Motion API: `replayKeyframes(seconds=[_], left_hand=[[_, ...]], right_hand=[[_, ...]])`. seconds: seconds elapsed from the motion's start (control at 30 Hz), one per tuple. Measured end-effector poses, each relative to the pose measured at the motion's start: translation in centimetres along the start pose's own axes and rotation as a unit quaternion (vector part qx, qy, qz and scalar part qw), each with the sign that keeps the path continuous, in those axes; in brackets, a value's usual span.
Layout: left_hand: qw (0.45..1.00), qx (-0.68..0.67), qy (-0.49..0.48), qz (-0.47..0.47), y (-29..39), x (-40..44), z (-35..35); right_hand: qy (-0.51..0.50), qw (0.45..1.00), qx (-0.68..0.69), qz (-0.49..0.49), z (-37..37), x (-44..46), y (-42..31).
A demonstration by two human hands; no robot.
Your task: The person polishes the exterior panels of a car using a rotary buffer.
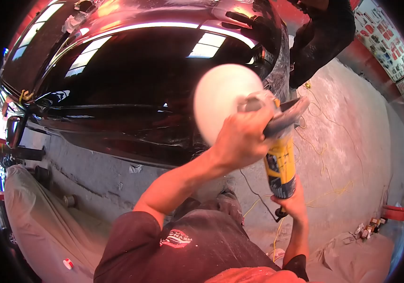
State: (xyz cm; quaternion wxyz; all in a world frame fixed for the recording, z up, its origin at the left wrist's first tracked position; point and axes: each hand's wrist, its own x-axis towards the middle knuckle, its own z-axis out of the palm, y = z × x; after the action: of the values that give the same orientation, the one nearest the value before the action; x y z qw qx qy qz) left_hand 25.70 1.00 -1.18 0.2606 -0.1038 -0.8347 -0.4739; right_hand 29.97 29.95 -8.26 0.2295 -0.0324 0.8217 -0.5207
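A yellow and black power polisher (282, 162) is held up between both hands beside the car. Its round, pale polishing pad (220, 104) faces the dark, glossy car body (136, 70); its edge is blurred, and I cannot tell whether it touches the paint. My left hand (246, 134) is closed around the front grip near the pad. My right hand (293, 203) wraps the rear end of the polisher, with its fingers partly hidden behind it. A black cord (261, 197) hangs from the rear end.
Another person's dark-clothed leg (324, 40) stands at the car's far end. Yellow cord (324, 153) trails over the concrete floor (352, 118). A covered object (37, 212) stands at left; small boxes (371, 228) and a red stand (399, 212) are at right.
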Motion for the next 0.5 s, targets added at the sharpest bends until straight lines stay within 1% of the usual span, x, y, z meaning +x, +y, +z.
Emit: replayKeyframes(seconds=[0.1, 0.13, 0.23, 0.3, 0.33, 0.43, 0.47, 0.5], left_hand=[[0.999, -0.037, 0.019, -0.002, -1.0, 2.1, 1.8], [0.999, -0.045, 0.027, 0.002, -1.1, 2.2, 1.9], [0.999, 0.012, -0.018, -0.041, 0.5, -0.5, -0.9], [0.998, 0.034, 0.003, -0.043, 1.8, -3.0, -2.7], [0.998, 0.037, 0.007, -0.045, 2.4, -4.2, -3.5], [0.999, 0.028, 0.017, -0.043, 3.0, -4.4, -4.1], [0.999, 0.023, 0.021, -0.043, 3.1, -4.2, -3.9], [0.999, 0.026, 0.011, -0.041, 2.8, -3.7, -3.6]], right_hand=[[-0.001, 0.999, -0.029, -0.015, -1.9, 1.8, -0.3], [-0.005, 1.000, -0.016, -0.005, -1.8, 1.8, -1.1], [-0.004, 0.994, -0.085, -0.074, -1.2, 1.0, 0.4], [-0.051, 0.997, -0.027, 0.050, -0.1, -0.1, -1.4], [-0.065, 0.997, -0.019, 0.029, 0.4, -0.6, -0.8], [-0.087, 0.996, 0.010, 0.023, 0.9, -0.7, -0.9], [-0.087, 0.995, 0.022, 0.049, 0.7, -0.6, -1.2], [-0.075, 0.996, 0.014, 0.038, 0.4, -0.1, -1.4]])
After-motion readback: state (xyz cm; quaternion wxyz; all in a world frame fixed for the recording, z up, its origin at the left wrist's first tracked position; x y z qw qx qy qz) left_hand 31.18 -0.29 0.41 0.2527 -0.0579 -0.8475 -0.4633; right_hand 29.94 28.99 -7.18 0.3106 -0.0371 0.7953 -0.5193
